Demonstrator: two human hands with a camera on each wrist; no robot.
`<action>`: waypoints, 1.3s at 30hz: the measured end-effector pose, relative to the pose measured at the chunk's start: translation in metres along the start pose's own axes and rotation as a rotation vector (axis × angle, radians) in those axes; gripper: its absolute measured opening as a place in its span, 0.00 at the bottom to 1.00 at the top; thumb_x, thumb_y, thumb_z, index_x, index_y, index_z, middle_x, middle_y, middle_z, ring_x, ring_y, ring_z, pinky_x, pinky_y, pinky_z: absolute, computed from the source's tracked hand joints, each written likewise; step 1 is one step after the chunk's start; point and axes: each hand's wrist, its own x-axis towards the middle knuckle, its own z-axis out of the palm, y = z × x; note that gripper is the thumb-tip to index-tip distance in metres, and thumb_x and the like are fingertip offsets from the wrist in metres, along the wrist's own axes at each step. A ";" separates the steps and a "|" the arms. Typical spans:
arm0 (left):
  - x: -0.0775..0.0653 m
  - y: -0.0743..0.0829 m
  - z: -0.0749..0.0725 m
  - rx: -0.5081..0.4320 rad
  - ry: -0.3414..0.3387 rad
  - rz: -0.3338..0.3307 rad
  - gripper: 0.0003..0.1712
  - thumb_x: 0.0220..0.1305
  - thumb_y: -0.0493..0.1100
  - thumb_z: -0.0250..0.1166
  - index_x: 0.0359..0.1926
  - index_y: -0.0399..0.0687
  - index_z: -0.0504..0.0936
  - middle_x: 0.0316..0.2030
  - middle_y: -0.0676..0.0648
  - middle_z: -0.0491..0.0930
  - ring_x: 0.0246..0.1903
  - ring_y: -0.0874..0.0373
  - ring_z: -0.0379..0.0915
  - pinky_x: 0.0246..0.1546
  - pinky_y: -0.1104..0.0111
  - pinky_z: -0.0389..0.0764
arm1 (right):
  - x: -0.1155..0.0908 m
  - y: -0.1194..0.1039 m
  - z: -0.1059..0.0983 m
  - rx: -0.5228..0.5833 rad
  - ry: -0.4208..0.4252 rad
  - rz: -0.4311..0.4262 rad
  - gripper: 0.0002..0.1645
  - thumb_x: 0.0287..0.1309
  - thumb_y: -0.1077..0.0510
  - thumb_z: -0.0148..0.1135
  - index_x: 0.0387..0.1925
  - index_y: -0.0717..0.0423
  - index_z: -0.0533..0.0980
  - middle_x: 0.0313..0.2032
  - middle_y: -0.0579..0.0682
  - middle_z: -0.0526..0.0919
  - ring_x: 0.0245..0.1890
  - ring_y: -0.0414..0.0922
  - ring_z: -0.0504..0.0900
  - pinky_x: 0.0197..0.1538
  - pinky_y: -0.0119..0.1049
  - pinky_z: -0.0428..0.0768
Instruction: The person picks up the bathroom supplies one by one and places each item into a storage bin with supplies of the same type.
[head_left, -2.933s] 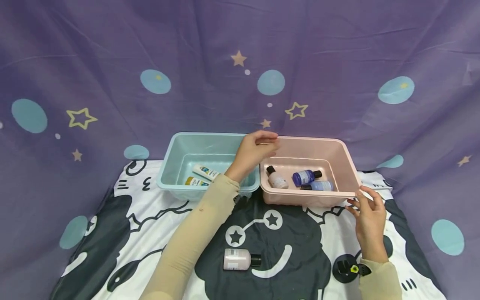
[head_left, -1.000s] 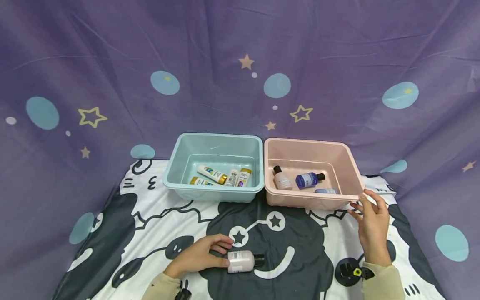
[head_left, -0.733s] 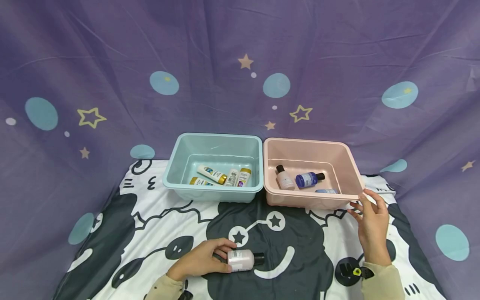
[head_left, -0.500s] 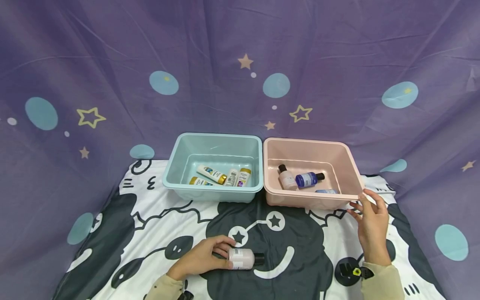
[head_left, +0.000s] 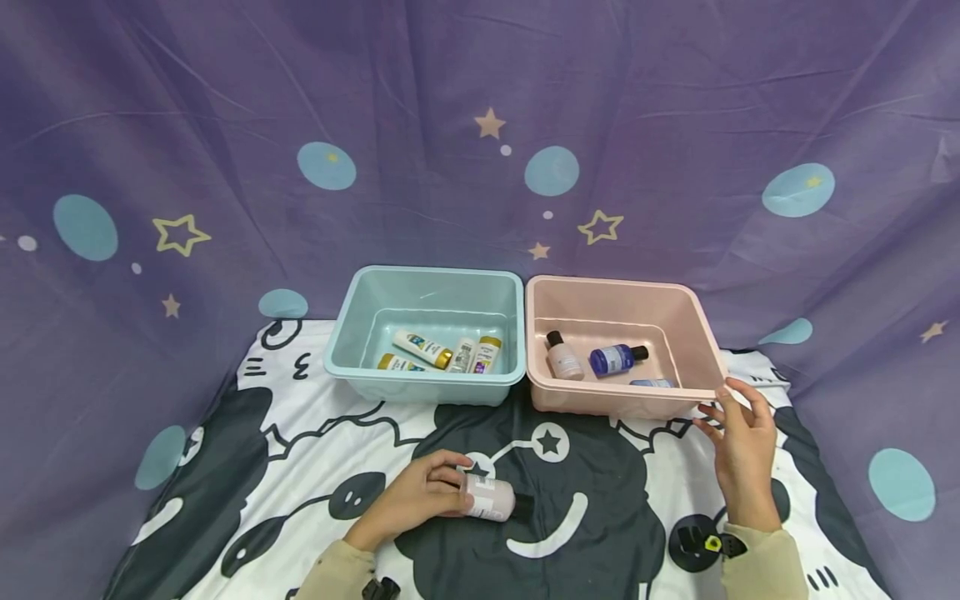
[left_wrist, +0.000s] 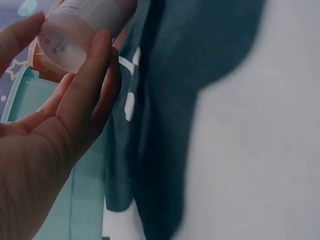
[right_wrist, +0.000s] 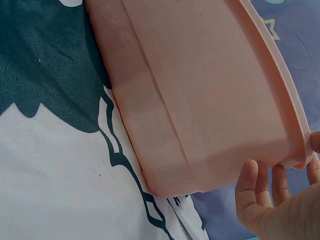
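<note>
My left hand (head_left: 423,493) pinches a pale pink bottle (head_left: 491,498) with a black cap by its base, thumb on one side and fingers on the other. The bottle is tilted, its cap pointing right and slightly down, over the dark patch of the cloth. In the left wrist view the clear base of this bottle (left_wrist: 70,45) faces the camera. My right hand (head_left: 742,450) grips the front right corner of the pink bin (head_left: 622,393). Seen from the right wrist, the thumb of the right hand (right_wrist: 280,210) lies at the rim and the fingers are below it.
The teal bin (head_left: 427,376) stands left of the pink one and holds several small tubes (head_left: 423,347). Inside the pink bin lie another pale pink bottle (head_left: 564,360), a dark blue bottle (head_left: 612,359) and a light blue bottle (head_left: 652,383). A purple curtain (head_left: 420,167) hangs behind.
My left hand came down from the bins to the pale pink bottle, took hold of it and tilted it upward. The pale pink bottle in the bin rolled right, then back left. My right hand stayed.
</note>
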 end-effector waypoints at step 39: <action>0.135 0.215 0.053 0.023 -0.060 0.394 0.26 0.60 0.37 0.73 0.58 0.39 0.77 0.51 0.38 0.79 0.50 0.47 0.78 0.46 0.56 0.83 | 0.004 0.001 -0.001 -0.003 0.002 0.012 0.21 0.63 0.59 0.69 0.57 0.55 0.78 0.47 0.54 0.82 0.32 0.47 0.86 0.28 0.37 0.84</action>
